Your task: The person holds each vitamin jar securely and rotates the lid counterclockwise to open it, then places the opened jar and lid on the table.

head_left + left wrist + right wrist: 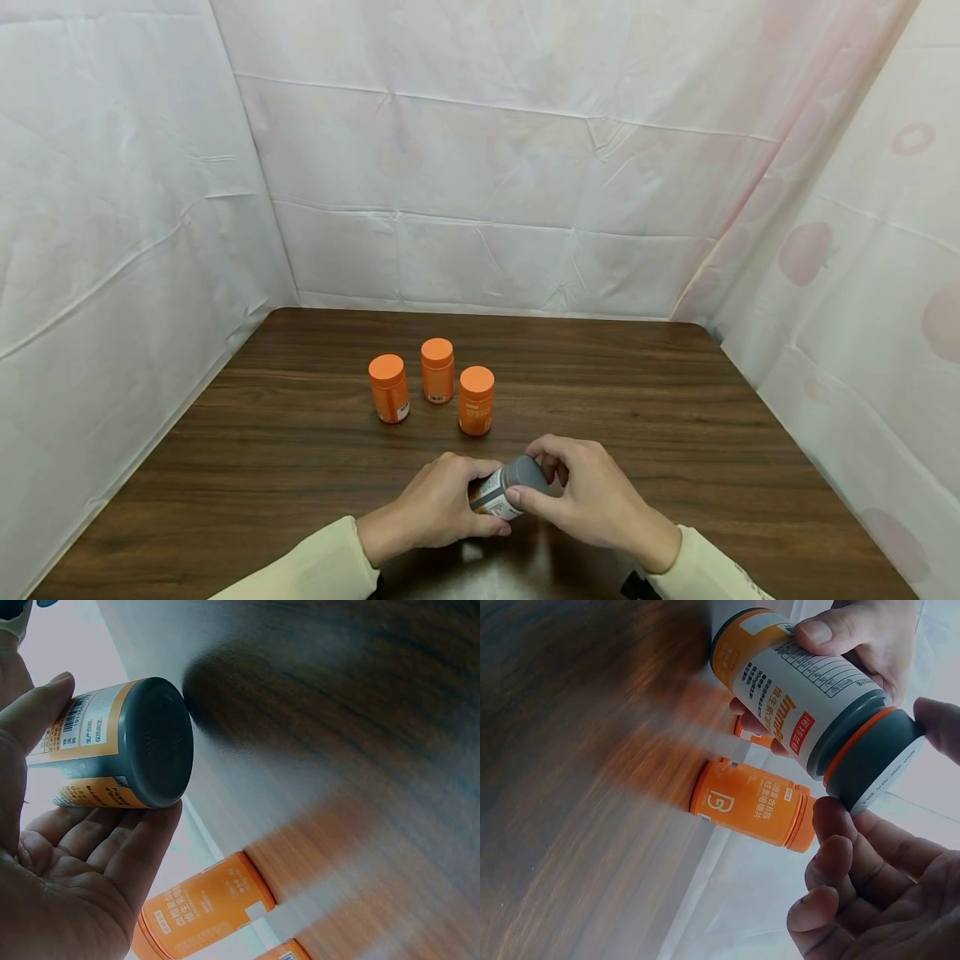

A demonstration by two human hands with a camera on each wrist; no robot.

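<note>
Low in the middle of the head view, my left hand [442, 504] grips a dark grey pill bottle [492, 493] round its body, thumb on one side and fingers on the other. The bottle is tilted, its cap end pointing to the right, and its label is white and orange with printed text. My right hand [592, 496] pinches the grey cap [527, 472] between thumb and fingertips. In the right wrist view an orange ring shows at the lower edge of the cap [874, 757]. The bottle's dark base [161, 742] faces the table in the left wrist view.
Three orange bottles with orange lids stand upright beyond my hands: one at the left [388, 392], one farther back [438, 375] and one nearest [476, 404]. The dark wood table [600, 375] is bordered by white sheets [487, 167] at the back and sides.
</note>
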